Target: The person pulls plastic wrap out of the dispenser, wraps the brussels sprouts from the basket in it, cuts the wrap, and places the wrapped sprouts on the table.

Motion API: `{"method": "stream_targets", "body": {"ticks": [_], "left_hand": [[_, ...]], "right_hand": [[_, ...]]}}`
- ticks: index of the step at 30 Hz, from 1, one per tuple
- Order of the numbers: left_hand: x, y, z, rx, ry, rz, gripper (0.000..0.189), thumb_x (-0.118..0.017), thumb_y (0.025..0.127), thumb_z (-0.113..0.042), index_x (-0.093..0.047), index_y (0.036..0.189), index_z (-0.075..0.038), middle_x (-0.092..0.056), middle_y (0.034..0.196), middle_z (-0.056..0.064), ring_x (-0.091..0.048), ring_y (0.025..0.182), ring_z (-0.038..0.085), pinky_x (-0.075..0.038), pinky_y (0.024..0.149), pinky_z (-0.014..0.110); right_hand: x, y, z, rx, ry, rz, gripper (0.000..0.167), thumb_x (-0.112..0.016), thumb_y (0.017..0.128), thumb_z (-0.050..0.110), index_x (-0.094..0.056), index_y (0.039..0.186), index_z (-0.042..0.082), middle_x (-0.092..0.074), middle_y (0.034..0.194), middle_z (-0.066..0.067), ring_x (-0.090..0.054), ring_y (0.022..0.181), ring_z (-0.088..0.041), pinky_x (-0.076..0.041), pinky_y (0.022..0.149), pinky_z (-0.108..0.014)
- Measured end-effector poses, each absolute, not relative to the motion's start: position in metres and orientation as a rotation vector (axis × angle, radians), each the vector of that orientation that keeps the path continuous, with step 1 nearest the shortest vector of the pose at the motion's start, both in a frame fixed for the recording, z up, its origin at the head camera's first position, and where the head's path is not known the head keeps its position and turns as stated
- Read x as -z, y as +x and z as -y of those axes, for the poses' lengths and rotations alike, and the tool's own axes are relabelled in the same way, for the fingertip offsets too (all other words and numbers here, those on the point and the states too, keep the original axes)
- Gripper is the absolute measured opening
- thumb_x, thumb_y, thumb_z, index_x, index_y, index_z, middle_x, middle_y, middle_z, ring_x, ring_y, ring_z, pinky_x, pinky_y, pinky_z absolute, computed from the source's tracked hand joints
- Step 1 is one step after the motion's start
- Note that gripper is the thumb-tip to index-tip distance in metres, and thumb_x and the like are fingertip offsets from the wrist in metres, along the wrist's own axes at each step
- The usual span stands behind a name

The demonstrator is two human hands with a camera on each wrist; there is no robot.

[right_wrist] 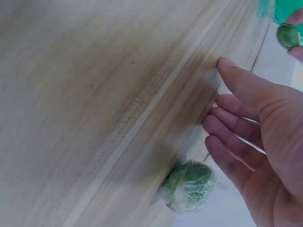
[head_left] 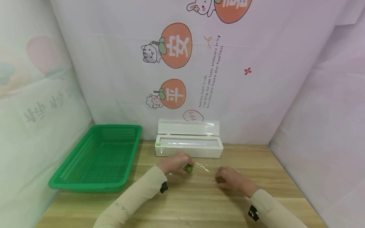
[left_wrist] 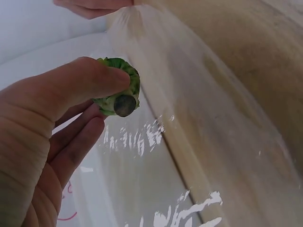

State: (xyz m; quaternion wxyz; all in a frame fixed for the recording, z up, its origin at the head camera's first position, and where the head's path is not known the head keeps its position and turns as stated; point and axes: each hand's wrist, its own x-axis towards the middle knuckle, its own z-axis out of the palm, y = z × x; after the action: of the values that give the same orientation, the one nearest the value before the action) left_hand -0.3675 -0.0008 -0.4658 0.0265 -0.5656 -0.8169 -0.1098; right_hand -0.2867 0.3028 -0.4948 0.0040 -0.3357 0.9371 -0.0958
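A small green Brussels sprout is pinched between the thumb and fingers of my left hand. Its cut stem shows in the left wrist view. Clear cling film stretches from the white dispenser past the sprout. The film bunches together at the fingertips of my right hand, which grips it just above the table. In the right wrist view, another Brussels sprout, wrapped in film, lies below the right hand's fingers. That wrapped sprout cannot be made out in the head view.
The dispenser's lid stands raised against the back cloth. A green plastic basket with mesh sides sits at the left of the wooden table. White printed cloth walls the table in at the back and both sides.
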Motion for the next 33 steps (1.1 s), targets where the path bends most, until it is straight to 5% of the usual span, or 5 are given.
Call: {"method": "stream_targets", "body": {"ticks": [19,28,33], "left_hand": [[0.487,-0.372,-0.007,0.268,-1.675,2.592,0.017,-0.083,0.086,0.001,-0.079,0.098,-0.011,-0.079,0.104,-0.001,-0.064,0.083,0.005,-0.050,0.072,0.007],[0.483,-0.364,0.009,0.407,-1.681,2.514,0.027,-0.085,0.088,-0.008,-0.078,0.114,-0.007,-0.079,0.118,0.005,-0.075,0.110,0.017,-0.058,0.100,0.022],[0.486,-0.352,0.032,0.469,-1.533,2.567,0.032,-0.084,0.089,-0.009,-0.076,0.120,-0.007,-0.078,0.121,0.007,-0.074,0.113,0.020,-0.059,0.102,0.030]], "right_hand": [[0.490,-0.287,-0.298,0.266,-1.018,-2.929,0.019,-0.085,0.088,0.023,-0.076,0.100,0.011,-0.067,0.093,0.003,-0.057,0.080,-0.005,-0.054,0.071,-0.025],[0.491,-0.284,-0.301,0.279,-1.050,-2.910,0.019,-0.084,0.088,0.024,-0.075,0.098,0.012,-0.066,0.092,0.003,-0.056,0.080,-0.005,-0.054,0.071,-0.024],[0.493,-0.283,-0.304,0.315,-1.103,-2.917,0.018,-0.085,0.088,0.024,-0.075,0.096,0.011,-0.068,0.090,0.002,-0.058,0.080,-0.006,-0.055,0.072,-0.025]]}}
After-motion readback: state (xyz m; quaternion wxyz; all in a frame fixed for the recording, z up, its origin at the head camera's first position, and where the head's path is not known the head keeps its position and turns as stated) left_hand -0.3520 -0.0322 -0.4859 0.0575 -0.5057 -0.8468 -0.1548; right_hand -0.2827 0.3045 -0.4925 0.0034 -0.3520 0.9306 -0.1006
